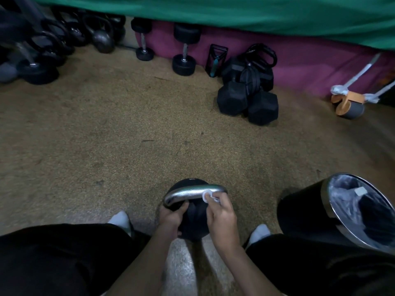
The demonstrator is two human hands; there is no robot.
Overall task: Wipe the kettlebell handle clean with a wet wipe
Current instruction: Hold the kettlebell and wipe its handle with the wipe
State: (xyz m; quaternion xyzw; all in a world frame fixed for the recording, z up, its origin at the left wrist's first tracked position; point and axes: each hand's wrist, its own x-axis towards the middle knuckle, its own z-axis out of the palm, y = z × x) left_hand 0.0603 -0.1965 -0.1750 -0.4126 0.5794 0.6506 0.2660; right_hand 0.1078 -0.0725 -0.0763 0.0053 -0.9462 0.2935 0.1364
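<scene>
Wiping is the step in hand, I judge: my right hand (222, 218) pinches the wet wipe (207, 196) in its grip against the right end of the shiny handle (188, 194), low in mid-frame. My left hand (171, 216) curls its grip round the handle's left foot, steadying the kettlebell (193, 221) on the floor. Next, the wipe should slide leftward along the bar. At lower right, the black bin (299, 210) holds a plastic liner (346, 189) and one small white scrap (360, 191).

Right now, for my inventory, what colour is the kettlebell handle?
The kettlebell handle is shiny silver; head view.
</scene>
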